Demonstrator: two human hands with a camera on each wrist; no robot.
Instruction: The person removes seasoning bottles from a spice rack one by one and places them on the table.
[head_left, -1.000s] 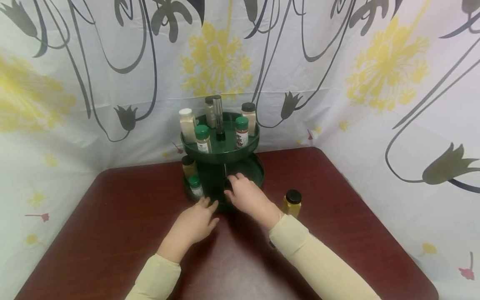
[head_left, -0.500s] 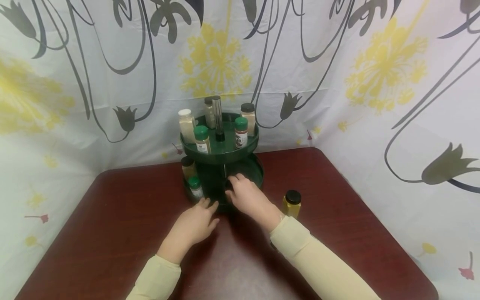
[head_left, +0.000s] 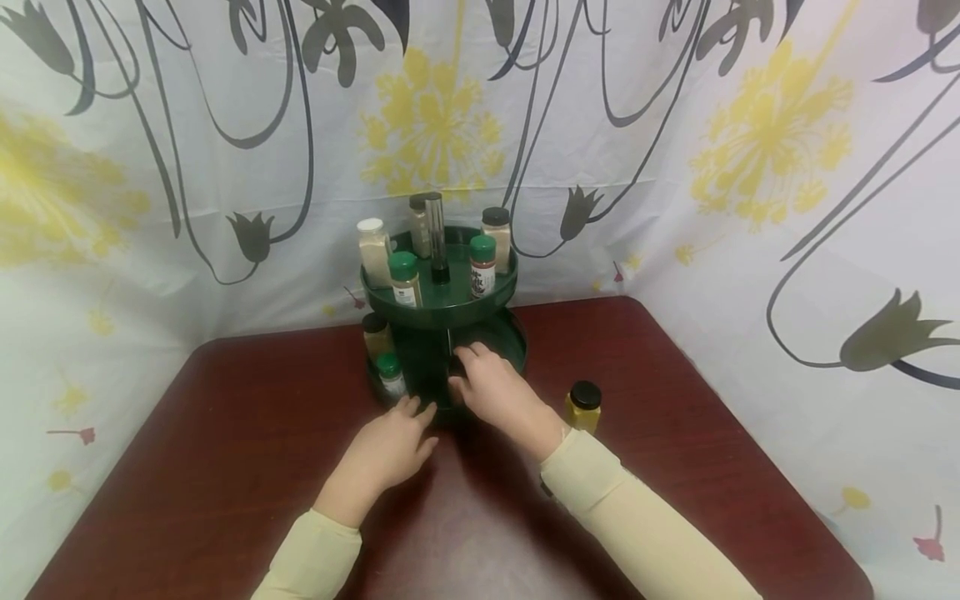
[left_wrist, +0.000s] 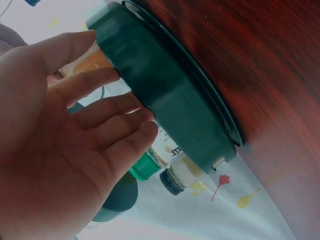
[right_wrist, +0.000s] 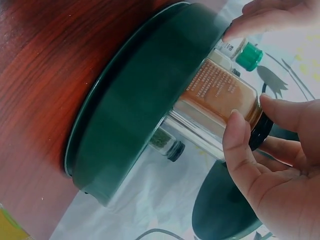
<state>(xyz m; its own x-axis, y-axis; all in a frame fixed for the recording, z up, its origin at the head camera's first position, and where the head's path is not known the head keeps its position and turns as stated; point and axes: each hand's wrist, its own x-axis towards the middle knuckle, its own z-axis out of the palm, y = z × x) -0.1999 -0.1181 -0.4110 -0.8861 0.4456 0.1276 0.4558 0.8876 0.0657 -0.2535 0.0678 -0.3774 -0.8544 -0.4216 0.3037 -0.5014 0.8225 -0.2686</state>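
Note:
A green two-tier turntable rack (head_left: pixel 441 315) stands on the table. My right hand (head_left: pixel 501 396) reaches into its lower tier. There it pinches a spice jar (right_wrist: pixel 227 95) with orange-brown contents near its black lid (right_wrist: pixel 261 131), thumb on one side and fingers on the other. The jar stands inside the green rim, hidden behind the hand in the head view. My left hand (head_left: pixel 386 446) has its fingers stretched out, fingertips at the front rim of the lower tier (left_wrist: pixel 167 95). Nothing is held in it.
Green-lidded (head_left: pixel 391 375) and black-lidded (head_left: pixel 377 335) jars stand on the lower tier's left. Several spice jars ring the post (head_left: pixel 437 237) on the upper tier. A yellow jar with a black lid (head_left: pixel 584 407) stands on the red-brown table (head_left: pixel 270 417) beside my right forearm. Patterned cloth (head_left: pixel 585 108) hangs behind.

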